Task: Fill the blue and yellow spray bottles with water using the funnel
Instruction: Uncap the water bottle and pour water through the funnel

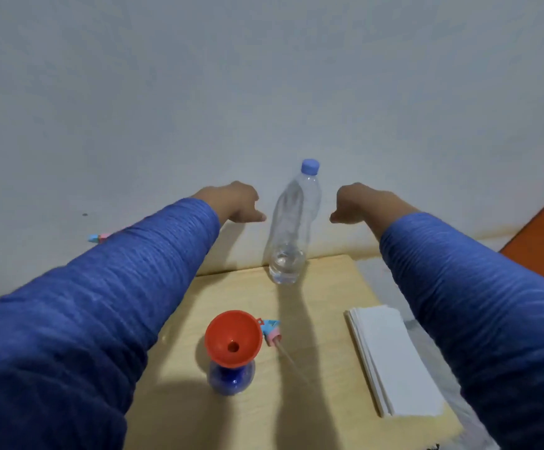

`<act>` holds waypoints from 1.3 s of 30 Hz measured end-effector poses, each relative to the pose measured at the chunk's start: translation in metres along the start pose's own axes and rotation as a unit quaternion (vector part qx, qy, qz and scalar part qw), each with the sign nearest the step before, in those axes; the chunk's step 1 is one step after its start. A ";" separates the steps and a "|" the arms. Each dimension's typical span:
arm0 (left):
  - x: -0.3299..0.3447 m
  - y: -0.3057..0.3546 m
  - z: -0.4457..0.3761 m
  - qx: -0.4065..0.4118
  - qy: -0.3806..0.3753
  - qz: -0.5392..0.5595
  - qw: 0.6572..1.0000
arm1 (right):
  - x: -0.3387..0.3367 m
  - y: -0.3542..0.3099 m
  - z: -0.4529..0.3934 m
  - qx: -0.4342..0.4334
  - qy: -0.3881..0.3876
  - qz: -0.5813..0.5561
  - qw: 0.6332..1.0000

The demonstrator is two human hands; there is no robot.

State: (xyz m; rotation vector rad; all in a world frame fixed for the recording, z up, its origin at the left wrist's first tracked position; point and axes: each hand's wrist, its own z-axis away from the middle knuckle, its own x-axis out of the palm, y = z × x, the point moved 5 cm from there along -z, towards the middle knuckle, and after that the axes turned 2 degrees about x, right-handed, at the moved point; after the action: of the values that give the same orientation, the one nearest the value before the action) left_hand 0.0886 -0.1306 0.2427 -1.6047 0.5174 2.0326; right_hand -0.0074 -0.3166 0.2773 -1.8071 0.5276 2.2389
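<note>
Both my hands reach out past the clear plastic water bottle with the blue cap (pixel 291 228) at the bench's (pixel 322 319) far edge. Left hand (pixel 236 203) and right hand (pixel 366 203): fingers loosely curled, each grip holding nothing. Orange plastic funnel (pixel 233 337) sits in the blue spray bottle (pixel 230 378), with a pink-and-blue spray head (pixel 272 332) just beside it.

water bottle (pixel 291 222) between hands — gaps either side

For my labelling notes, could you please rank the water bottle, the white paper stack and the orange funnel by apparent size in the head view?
1. White paper stack, nearer the camera
2. Water bottle
3. Orange funnel
</note>
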 end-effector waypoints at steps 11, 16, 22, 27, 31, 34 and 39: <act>-0.031 0.062 -0.041 -0.007 0.071 0.161 0.984 | -0.054 -0.009 -0.042 -0.126 0.106 -0.155 0.974; -0.016 0.067 -0.039 -0.006 0.139 0.324 0.936 | -0.036 -0.015 -0.050 -0.175 0.145 -0.268 0.936; 0.000 0.079 -0.018 0.024 0.222 0.447 0.866 | -0.014 0.002 -0.018 -0.140 0.200 -0.426 0.871; 0.006 0.098 0.010 0.068 0.229 0.466 0.852 | 0.000 0.026 0.026 -0.085 0.225 -0.520 0.820; 0.014 0.108 0.031 0.078 0.210 0.481 0.848 | 0.007 0.028 0.053 -0.063 0.255 -0.499 0.826; 0.019 0.115 0.044 0.088 0.186 0.486 0.850 | 0.014 0.030 0.067 -0.046 0.264 -0.487 0.831; 0.027 0.123 0.056 0.122 0.151 0.500 0.844 | 0.023 0.036 0.087 -0.048 0.260 -0.487 0.832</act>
State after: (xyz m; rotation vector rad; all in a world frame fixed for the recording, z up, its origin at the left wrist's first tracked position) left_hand -0.0336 -0.1936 0.2291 -1.6502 1.9864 2.1873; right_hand -0.1044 -0.3151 0.2752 -2.0430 -0.4029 1.0937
